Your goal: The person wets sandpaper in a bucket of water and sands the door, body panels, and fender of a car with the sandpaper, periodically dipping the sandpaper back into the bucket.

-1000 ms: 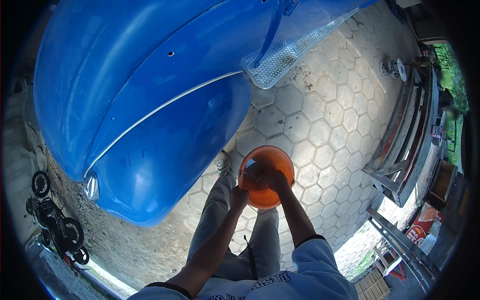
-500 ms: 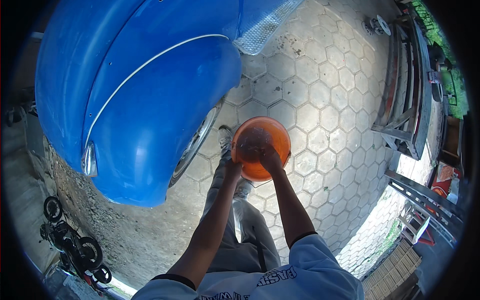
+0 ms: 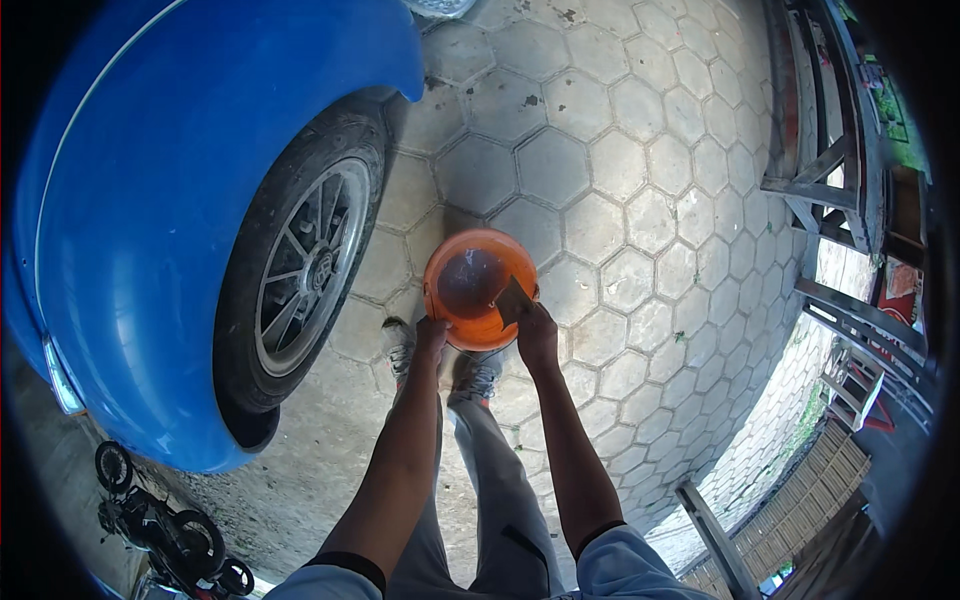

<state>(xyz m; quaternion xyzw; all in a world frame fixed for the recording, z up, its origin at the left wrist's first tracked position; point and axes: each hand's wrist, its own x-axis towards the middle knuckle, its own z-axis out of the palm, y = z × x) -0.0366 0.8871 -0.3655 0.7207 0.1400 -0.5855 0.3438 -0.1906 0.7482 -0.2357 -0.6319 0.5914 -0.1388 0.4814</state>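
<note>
An orange bucket [image 3: 470, 262] with water in it hangs in front of me over the hexagonal paving. My left hand [image 3: 431, 335] grips its near rim on the left side. My right hand [image 3: 535, 335] grips the rim on the right and pinches a small dark cloth or sponge [image 3: 512, 300] against it. Both forearms reach straight down from the lower edge. Below the bucket I see my grey trousers and my shoes [image 3: 478, 375].
A blue car [image 3: 130, 200] fills the left side, its front wheel [image 3: 300, 265] with a spoked rim close to my left arm. A motorbike [image 3: 165, 525] stands at the lower left. Metal frames and a gate [image 3: 830, 180] run along the right.
The view has swung toward the car's wheel, which now shows fully. The bucket has stayed in both hands, now nearer the wheel, and the dark cloth at its rim shows.
</note>
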